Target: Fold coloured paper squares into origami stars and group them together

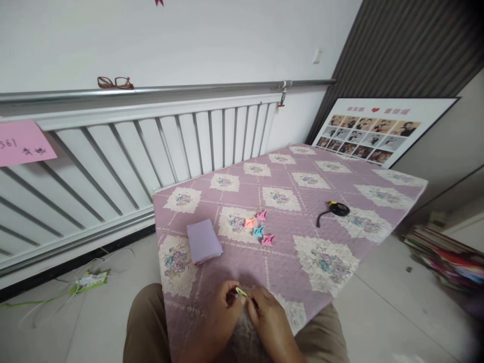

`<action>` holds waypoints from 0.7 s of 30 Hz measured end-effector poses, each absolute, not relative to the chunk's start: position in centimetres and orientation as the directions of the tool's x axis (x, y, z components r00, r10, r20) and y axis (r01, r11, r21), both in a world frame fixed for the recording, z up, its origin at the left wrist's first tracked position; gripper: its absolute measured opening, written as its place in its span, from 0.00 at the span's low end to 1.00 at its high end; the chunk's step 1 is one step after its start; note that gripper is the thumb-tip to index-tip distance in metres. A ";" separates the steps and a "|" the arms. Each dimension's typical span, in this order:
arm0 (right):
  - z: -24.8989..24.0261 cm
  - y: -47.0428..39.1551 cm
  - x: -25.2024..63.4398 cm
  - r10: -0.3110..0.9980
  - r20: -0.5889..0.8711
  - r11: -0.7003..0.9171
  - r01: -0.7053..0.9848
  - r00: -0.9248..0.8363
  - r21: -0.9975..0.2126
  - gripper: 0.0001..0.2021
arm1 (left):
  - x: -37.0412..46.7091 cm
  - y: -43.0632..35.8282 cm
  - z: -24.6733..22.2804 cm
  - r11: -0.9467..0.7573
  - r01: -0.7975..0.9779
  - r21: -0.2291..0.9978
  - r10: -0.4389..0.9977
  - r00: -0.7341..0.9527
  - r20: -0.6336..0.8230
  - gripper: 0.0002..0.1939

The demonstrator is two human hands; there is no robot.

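Note:
Near the table's front edge, my left hand (223, 315) pinches a small yellow-green folded paper (241, 292). My right hand (269, 313) touches the paper's right side, its fingers closed together. Beyond my hands lie several small folded paper pieces: an orange one (250, 223), a blue one (258, 231), a pink one (261, 215) behind and another pink one (268, 240) in front. To their left sits a stack of lilac paper sheets (204, 241).
A patterned cloth covers the table (282, 272). A black tape measure (339, 208) with a strap lies at its right. Behind stand a white radiator (196, 136) and a photo board (372, 128). Glasses (115, 83) rest on the pipe. A power strip (93, 280) lies on the floor.

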State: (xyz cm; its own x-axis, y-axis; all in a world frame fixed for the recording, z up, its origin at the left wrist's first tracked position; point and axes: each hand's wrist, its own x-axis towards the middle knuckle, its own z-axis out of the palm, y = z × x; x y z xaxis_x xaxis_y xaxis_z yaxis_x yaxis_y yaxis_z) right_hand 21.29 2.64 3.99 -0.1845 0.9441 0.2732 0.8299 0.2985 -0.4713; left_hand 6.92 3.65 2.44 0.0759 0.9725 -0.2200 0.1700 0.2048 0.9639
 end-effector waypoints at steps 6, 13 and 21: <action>4.8 2.1 20.3 0.952 0.277 0.273 0.780 -0.133 -0.563 0.10 | 7.1 3.9 4.6 0.132 0.311 0.941 0.982 0.087 -0.167 0.11; 4.7 2.2 20.8 0.954 0.257 0.276 0.794 -0.156 -0.542 0.07 | 6.5 4.4 5.8 0.048 0.430 0.901 0.966 0.211 -0.152 0.15; 5.9 2.4 22.0 0.902 0.145 0.431 0.827 -0.406 -0.360 0.11 | 5.7 5.9 7.2 -0.091 0.479 0.873 0.889 0.434 -0.146 0.17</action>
State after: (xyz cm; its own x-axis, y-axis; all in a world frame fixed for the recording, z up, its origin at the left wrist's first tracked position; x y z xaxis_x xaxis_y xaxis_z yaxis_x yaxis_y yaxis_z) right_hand 21.98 2.40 5.87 -0.4065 0.9021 0.1451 0.8273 0.4308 -0.3604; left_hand 5.71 5.91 7.21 0.4344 0.8889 -0.1456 0.4788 -0.0910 0.8732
